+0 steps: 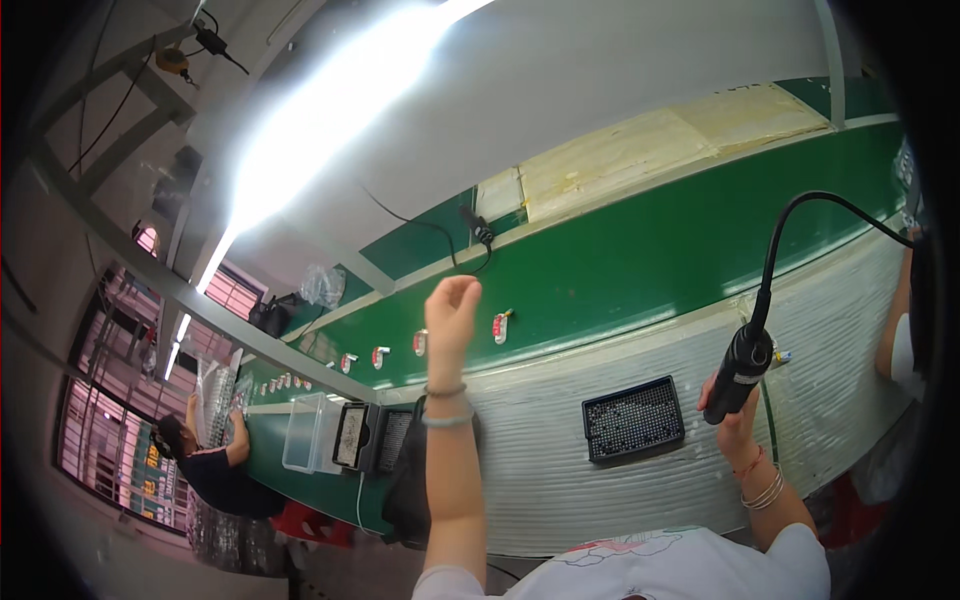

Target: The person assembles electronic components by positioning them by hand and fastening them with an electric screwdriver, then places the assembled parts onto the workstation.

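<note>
My left hand (452,312) is raised over the near edge of a green belt (620,255), its fingers curled in; what they hold, if anything, is hidden. Just to its right lies a small red-and-white part (500,328) with a yellowish tip. My right hand (737,425) grips a black electric screwdriver (740,370), whose cable loops up and away to the right. Beyond the screwdriver a small blue-and-yellow piece (782,357) shows in part. Between my hands, a black tray (634,420) full of tiny dark pieces rests on the ribbed pale mat (540,470).
More red-and-white parts (380,357) line the belt to the left. A clear plastic bin (303,435) and a black box (355,437) stand at left. A co-worker (225,465) works at the far left; another person's arm (893,310) shows at right. Another black tool (477,225) lies beyond the belt.
</note>
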The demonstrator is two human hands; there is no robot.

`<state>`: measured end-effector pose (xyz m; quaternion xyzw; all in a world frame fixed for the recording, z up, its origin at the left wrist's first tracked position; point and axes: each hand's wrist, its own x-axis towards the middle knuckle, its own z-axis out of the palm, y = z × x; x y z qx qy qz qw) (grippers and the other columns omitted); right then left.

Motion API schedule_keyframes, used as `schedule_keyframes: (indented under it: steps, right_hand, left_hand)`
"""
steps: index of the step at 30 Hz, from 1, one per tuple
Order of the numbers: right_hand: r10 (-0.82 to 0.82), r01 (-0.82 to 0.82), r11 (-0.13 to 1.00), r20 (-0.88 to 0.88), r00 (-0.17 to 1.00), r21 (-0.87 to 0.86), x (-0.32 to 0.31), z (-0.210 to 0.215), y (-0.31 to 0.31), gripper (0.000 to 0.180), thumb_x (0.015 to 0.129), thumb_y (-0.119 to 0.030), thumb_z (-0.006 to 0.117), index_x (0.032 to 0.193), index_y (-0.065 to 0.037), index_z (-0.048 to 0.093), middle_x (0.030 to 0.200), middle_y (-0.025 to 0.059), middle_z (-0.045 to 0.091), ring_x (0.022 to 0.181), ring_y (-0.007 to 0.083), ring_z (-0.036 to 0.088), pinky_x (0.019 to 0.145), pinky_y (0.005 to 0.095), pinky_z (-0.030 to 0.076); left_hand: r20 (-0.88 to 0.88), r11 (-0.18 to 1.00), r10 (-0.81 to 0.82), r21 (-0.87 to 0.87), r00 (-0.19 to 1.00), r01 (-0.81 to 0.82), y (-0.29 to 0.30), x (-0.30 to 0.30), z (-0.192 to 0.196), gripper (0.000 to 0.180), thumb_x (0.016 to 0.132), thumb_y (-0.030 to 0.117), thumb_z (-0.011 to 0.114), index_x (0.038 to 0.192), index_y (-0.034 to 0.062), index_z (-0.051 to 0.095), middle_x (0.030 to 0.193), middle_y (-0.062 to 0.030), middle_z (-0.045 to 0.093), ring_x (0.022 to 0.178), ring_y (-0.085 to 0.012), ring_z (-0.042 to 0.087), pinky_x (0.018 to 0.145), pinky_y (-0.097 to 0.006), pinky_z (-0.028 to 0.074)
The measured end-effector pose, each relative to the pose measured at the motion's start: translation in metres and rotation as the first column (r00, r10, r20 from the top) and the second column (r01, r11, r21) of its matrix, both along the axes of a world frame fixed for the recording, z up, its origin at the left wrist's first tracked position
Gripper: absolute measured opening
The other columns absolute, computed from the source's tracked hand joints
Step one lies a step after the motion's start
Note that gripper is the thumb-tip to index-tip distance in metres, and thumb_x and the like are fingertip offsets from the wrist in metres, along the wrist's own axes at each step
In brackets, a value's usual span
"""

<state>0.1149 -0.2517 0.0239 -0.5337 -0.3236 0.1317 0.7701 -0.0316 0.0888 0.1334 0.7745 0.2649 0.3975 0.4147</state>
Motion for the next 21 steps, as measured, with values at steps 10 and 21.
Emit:
schedule_keyframes:
  steps: [10,21]
  right_hand:
    - [0.039,-0.039,0.999,-0.058,0.998,-0.009,0.001,-0.007,0.005,0.083,0.06,-0.077,0.06,0.092,-0.002,0.044,0.067,0.0067,0.05,0.058,0.0145,0.051,0.052,0.0254,0.043]
    - [0.048,-0.049,0.988,0.007,0.999,0.147,0.002,0.045,0.029,0.097,0.049,-0.093,0.038,0.087,-0.005,0.039,0.063,0.0071,0.049,0.053,0.0154,0.05,0.052,0.0272,0.045]
  left_hand:
    - [-0.488,0.868,0.461,0.42,0.741,-0.263,0.037,0.003,-0.137,0.023,0.071,0.012,0.068,0.091,0.0042,0.059,0.08,-0.0163,0.063,0.077,-0.0361,0.06,0.068,-0.043,0.048]
    - [-0.122,0.981,-0.106,0.15,0.987,0.124,-0.044,0.041,-0.121,0.018,0.074,0.006,0.067,0.091,0.0029,0.066,0.08,-0.0135,0.065,0.072,-0.0238,0.063,0.067,-0.033,0.05]
